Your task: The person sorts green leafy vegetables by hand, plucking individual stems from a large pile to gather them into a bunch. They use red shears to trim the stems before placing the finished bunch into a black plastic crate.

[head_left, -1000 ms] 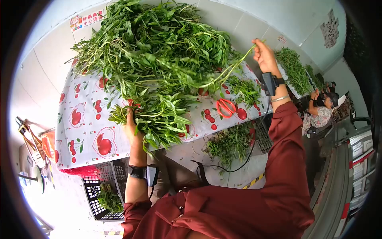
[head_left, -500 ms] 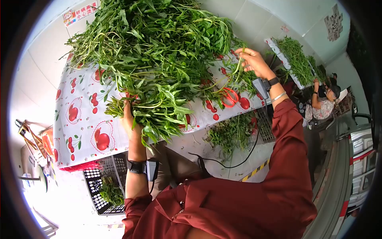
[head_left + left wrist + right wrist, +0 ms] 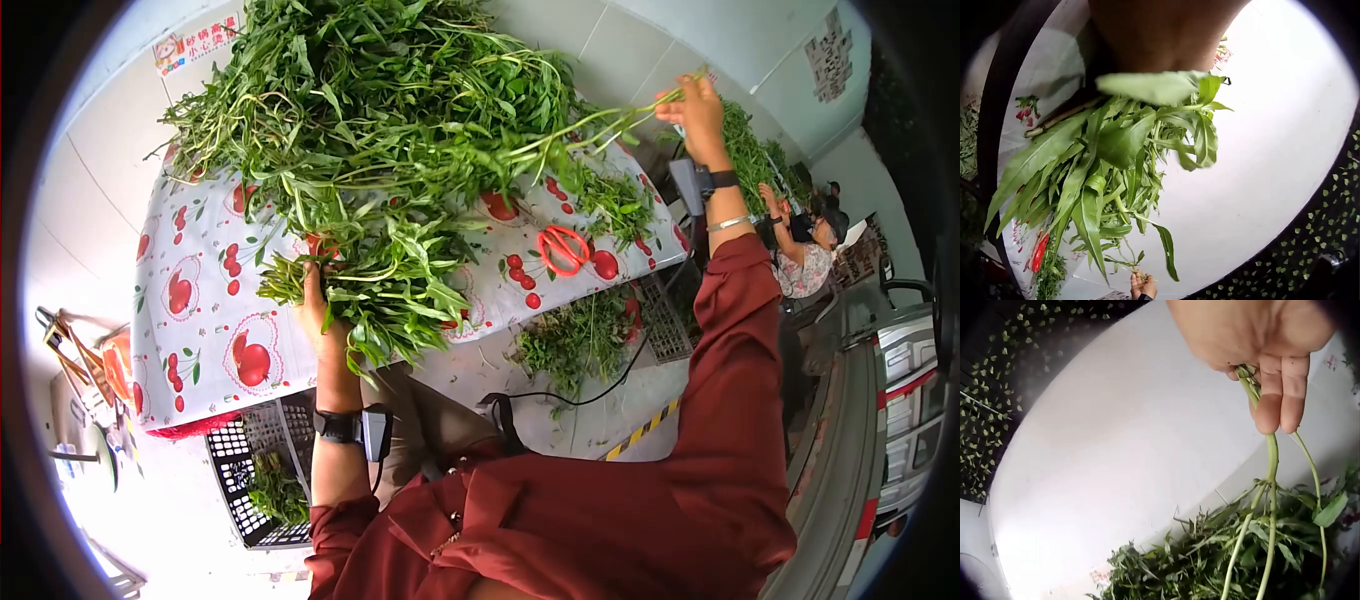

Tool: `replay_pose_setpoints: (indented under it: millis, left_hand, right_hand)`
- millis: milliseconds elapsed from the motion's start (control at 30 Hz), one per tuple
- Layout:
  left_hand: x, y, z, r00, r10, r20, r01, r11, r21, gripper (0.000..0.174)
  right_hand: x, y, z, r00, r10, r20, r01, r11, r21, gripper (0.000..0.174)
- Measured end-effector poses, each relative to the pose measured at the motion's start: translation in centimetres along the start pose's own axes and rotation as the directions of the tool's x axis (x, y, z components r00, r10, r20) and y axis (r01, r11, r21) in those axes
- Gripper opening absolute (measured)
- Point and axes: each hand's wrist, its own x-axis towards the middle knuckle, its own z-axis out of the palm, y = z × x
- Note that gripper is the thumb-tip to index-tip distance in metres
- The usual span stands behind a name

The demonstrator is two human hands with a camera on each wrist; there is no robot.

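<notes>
My left hand grips a bunch of leafy green stems above the front of the table, cut ends to the left and leaves to the right. In the left wrist view the bunch's leaves hide that hand's fingers. Raised at the right, my right hand pinches the ends of a few long stems, which stretch left over the big heap of greens. The right wrist view shows my right hand with a thick branching stem hanging from the fingers.
Red-handled scissors lie on the cherry-print tablecloth, beside a small pile of greens. Below are a black crate and leafy scraps. Another person is at the right, near more greens.
My right hand first came down near the small pile, then rose up and right with stems stretched out from its fingers. My left hand stays on the bunch, almost unmoved.
</notes>
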Motion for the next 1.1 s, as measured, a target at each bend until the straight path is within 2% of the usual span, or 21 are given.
replay_pose_setpoints:
  millis: [133, 200, 333, 567, 633, 667, 733, 767, 833, 933, 967, 1100]
  left_hand:
    - [0.2, -0.2, 0.0, 0.998, -0.021, -0.057, 0.021, 1.0, -0.007, 0.028]
    - [-0.1, -0.1, 0.0, 0.999, -0.015, -0.051, 0.013, 1.0, -0.028, 0.025]
    - [0.1, -0.2, 0.0, 1.0, 0.016, -0.022, -0.016, 1.0, -0.012, 0.021]
    - [-0.2, -0.1, 0.5, 0.999, 0.017, -0.047, -0.019, 0.999, -0.043, 0.02]
    - [0.1, -0.5, 0.1, 0.998, 0.046, -0.048, -0.049, 0.997, -0.061, 0.02]
    - [0.0, -0.4, 0.1, 0.998, 0.047, -0.051, -0.05, 0.997, -0.063, 0.02]
    - [-0.2, -0.2, 0.1, 0.999, 0.034, -0.04, -0.036, 0.998, -0.054, 0.021]
    - [-0.2, -0.2, 0.1, 0.998, 0.037, -0.043, -0.039, 0.998, -0.055, 0.021]
    - [0.0, -0.2, 0.0, 0.996, 0.076, -0.043, -0.076, 0.997, -0.015, 0.021]
    - [-0.1, -0.3, 0.3, 0.997, 0.046, -0.06, -0.049, 0.997, -0.054, 0.021]
    - [-0.3, -0.1, 0.5, 0.998, -0.008, -0.06, 0.003, 0.997, -0.08, 0.02]
    - [0.2, -0.6, 0.1, 0.997, -0.032, -0.065, 0.022, 0.988, -0.15, 0.018]
  right_hand:
    - [2.3, -2.6, -1.6, 0.994, -0.091, -0.064, 0.095, 0.994, 0.057, 0.018]
    - [2.9, -3.5, -2.0, 0.966, -0.213, -0.148, 0.224, 0.973, 0.062, 0.016]
    - [3.2, -5.3, -2.4, 0.918, -0.321, -0.232, 0.346, 0.935, 0.074, 0.015]
    - [4.0, -6.3, -2.7, 0.88, -0.366, -0.303, 0.431, 0.883, 0.184, 0.017]
    - [3.8, -6.5, -2.4, 0.911, -0.316, -0.265, 0.39, 0.869, 0.304, 0.016]
    - [3.7, -6.8, -2.3, 0.911, -0.318, -0.261, 0.39, 0.869, 0.305, 0.016]
    - [3.7, -7.7, -2.0, 0.847, -0.402, -0.347, 0.502, 0.82, 0.276, 0.014]
    - [4.0, -8.3, -2.2, 0.848, -0.403, -0.344, 0.502, 0.819, 0.279, 0.014]
    - [4.5, -9.4, -3.1, 0.762, -0.49, -0.423, 0.621, 0.737, 0.266, 0.012]
    - [4.7, -10.6, -4.5, 0.759, -0.531, -0.376, 0.635, 0.731, 0.249, 0.011]
    - [4.4, -11.0, -4.3, 0.755, -0.541, -0.37, 0.641, 0.729, 0.24, 0.011]
    - [2.2, -11.5, -1.4, 0.813, -0.501, -0.296, 0.578, 0.756, 0.307, 0.011]
